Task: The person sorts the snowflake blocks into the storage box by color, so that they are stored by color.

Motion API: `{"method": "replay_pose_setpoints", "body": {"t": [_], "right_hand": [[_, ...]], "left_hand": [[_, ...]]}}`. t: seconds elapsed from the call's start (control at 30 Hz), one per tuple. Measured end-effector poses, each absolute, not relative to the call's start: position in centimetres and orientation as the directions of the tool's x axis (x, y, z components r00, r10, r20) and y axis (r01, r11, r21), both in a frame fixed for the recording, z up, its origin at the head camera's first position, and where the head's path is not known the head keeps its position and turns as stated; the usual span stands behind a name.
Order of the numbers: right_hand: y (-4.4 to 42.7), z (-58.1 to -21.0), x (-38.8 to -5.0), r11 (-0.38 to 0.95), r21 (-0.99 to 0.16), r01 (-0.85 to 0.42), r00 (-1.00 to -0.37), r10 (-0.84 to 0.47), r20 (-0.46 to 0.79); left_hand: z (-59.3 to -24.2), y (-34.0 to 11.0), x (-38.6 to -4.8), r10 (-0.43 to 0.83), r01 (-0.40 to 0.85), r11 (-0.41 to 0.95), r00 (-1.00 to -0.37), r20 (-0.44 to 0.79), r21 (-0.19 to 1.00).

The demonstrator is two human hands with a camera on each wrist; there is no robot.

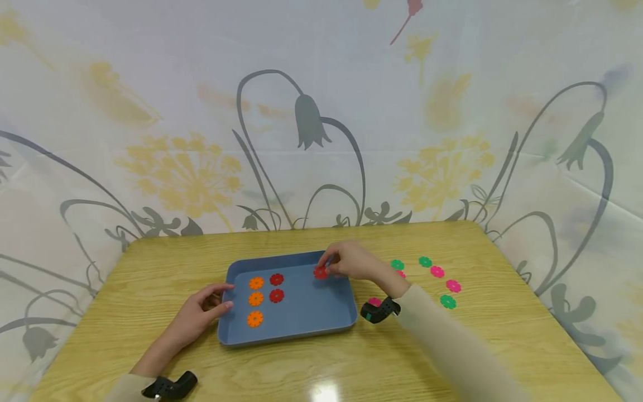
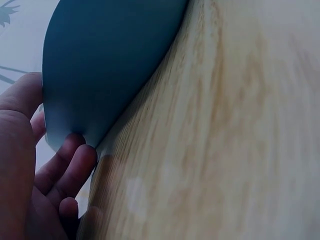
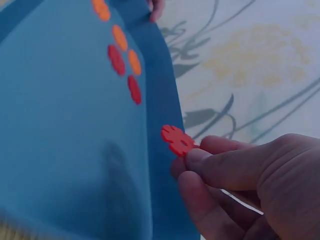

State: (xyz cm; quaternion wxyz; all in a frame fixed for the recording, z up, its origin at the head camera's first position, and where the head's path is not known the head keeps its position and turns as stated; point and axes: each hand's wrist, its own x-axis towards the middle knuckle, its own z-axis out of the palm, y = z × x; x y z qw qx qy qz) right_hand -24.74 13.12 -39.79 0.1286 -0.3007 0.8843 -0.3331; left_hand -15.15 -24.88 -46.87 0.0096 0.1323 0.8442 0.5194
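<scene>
A blue-grey tray [image 1: 301, 312] lies on the table. Three orange flower discs [image 1: 255, 298] form a column at its left, with two dark red discs [image 1: 276, 296] beside them. Over the tray's right part, the right hand [image 1: 351, 261] pinches a red disc [image 1: 320, 272]; in the right wrist view that disc [image 3: 177, 140] sits between thumb and fingertips [image 3: 198, 159]. The left hand [image 1: 196, 315] grips the tray's left edge, thumb and fingers on its rim; the left wrist view shows fingers [image 2: 75, 170] against the tray's wall [image 2: 110, 65].
Right of the tray, green discs [image 1: 448, 301] and pink discs [image 1: 454, 286] lie scattered on the wooden table [image 1: 402, 357]. One pink disc [image 1: 374, 302] is near the right wrist's black strap. Behind the table hangs a floral-patterned cloth [image 1: 321, 184].
</scene>
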Motion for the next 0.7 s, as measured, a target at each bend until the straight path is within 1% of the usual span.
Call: {"method": "replay_pose_setpoints", "body": {"t": [0.1, 0.27, 0.5, 0.57, 0.7], "right_hand": [[11.3, -39.9, -25.3, 0.580, -0.688, -0.435, -0.753, -0.654, -0.075], [8.8, -40.5, -25.9, 0.570, -0.682, -0.458, -0.678, -0.720, -0.146], [5.9, -41.3, -25.5, 0.539, -0.695, -0.475, -0.584, -0.784, -0.209], [5.3, -41.4, -25.2, 0.539, -0.675, -0.503, -0.565, -0.796, -0.214], [4.2, -41.4, -24.5, 0.553, -0.624, -0.552, -0.551, -0.804, -0.226]], "left_hand": [[-46.9, -24.9, -15.2, 0.237, 0.213, 0.424, -0.964, 0.120, 0.880], [-46.9, -24.8, -15.2, 0.244, 0.214, 0.421, -0.963, 0.117, 0.881], [-46.9, -24.7, -15.2, 0.233, 0.212, 0.436, -0.965, 0.118, 0.875], [-46.9, -24.7, -15.1, 0.232, 0.212, 0.438, -0.965, 0.118, 0.874], [-46.8, -24.6, -15.1, 0.232, 0.208, 0.439, -0.966, 0.113, 0.874]]}}
